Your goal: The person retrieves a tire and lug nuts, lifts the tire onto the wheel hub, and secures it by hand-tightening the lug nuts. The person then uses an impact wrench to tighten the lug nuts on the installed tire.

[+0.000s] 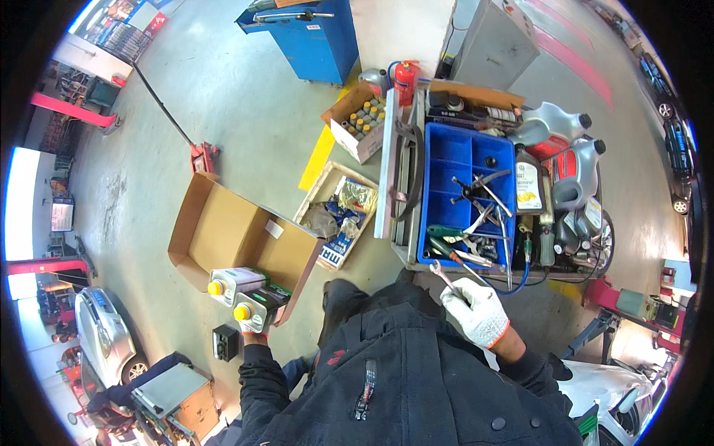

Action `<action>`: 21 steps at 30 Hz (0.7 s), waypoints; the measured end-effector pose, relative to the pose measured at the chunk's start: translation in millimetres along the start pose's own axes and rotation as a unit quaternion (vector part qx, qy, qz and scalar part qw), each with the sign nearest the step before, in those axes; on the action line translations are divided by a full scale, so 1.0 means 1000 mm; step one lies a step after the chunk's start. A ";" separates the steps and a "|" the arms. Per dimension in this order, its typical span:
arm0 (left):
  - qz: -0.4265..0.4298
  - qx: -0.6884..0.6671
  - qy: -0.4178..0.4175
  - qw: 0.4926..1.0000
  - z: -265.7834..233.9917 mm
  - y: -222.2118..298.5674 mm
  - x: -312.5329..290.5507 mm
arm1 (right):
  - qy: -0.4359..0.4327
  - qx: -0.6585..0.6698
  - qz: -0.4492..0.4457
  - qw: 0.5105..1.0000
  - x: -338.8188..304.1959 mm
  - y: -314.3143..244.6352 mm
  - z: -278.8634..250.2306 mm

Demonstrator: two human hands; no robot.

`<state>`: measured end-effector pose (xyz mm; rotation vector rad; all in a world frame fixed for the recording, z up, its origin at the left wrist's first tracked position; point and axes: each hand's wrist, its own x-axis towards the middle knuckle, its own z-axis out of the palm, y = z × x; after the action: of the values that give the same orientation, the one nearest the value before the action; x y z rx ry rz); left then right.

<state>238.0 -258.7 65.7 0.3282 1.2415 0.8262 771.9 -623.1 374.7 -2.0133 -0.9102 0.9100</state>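
My right hand (474, 312), in a white glove with an orange cuff, is closed around a metal wrench (444, 276). The wrench points up and left, just short of the near edge of a blue divided tray (476, 215). Pliers, a puller and other hand tools lie in that tray. On the left, a black can (269, 303) with a yellow cap covers most of my left hand (256, 338), whose fingers are hidden. The can's body lies against the hand, but the grip does not show. A silver can (236, 282) with a yellow cap sits beside it, at the near side of an open cardboard box (216, 223).
Grey oil jugs (579, 175) and a dark bottle (528, 182) crowd the cart's right side. A shallow carton (349, 201) of wrappers and a box of yellow-capped bottles (364, 119) stand on the floor. Farther off are a fire extinguisher (405, 80), a blue cabinet (312, 44) and a red floor jack (204, 157).
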 end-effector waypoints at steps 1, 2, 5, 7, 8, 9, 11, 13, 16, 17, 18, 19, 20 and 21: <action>-0.006 -0.003 -0.034 0.999 0.010 0.000 0.017 | -0.002 0.005 0.014 1.000 0.009 -0.007 0.006; -0.018 -0.008 -0.081 0.997 0.021 0.000 0.037 | -0.004 0.010 0.029 1.000 0.018 -0.015 0.015; -0.066 -0.032 -0.388 0.919 0.057 -0.007 0.097 | 0.015 -0.009 0.015 1.000 0.052 -0.036 0.046; -0.124 0.011 -0.127 0.984 0.075 -0.023 0.127 | 0.039 -0.028 -0.003 0.999 0.076 -0.049 0.072; -0.144 0.025 -0.095 0.985 0.097 -0.031 0.157 | 0.060 -0.018 0.029 0.998 0.085 -0.057 0.088; -0.162 0.045 -0.116 0.979 0.112 -0.039 0.179 | 0.070 -0.011 0.073 0.995 0.095 -0.065 0.105; -0.168 0.028 -0.170 0.971 0.135 -0.060 0.217 | 0.090 -0.022 0.121 0.988 0.110 -0.085 0.139; -0.223 0.064 -0.151 0.961 0.152 -0.079 0.252 | 0.103 -0.034 0.172 0.979 0.125 -0.107 0.177; -0.161 0.451 -0.158 0.864 0.160 -0.082 0.287 | 0.094 -0.039 0.238 0.966 0.141 -0.145 0.232; -0.130 0.573 -0.186 0.787 0.156 -0.074 0.295 | 0.094 0.016 0.243 0.965 0.142 -0.161 0.247; -0.122 0.672 -0.222 0.696 0.153 -0.065 0.302 | 0.087 -0.013 0.243 0.966 0.147 -0.173 0.261; -0.108 0.710 -0.258 0.646 0.151 -0.055 0.309 | 0.081 -0.037 0.214 0.973 0.151 -0.184 0.275; -0.068 0.692 -0.318 0.645 0.136 -0.041 0.311 | 0.071 -0.045 0.196 0.977 0.155 -0.194 0.286; -0.004 0.681 -0.386 0.622 0.120 -0.027 0.315 | 0.063 -0.050 0.181 0.980 0.160 -0.203 0.296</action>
<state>386.3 -29.5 -133.0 1.7080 0.7666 -0.4937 550.5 -299.1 353.6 -2.3413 -0.5355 0.9309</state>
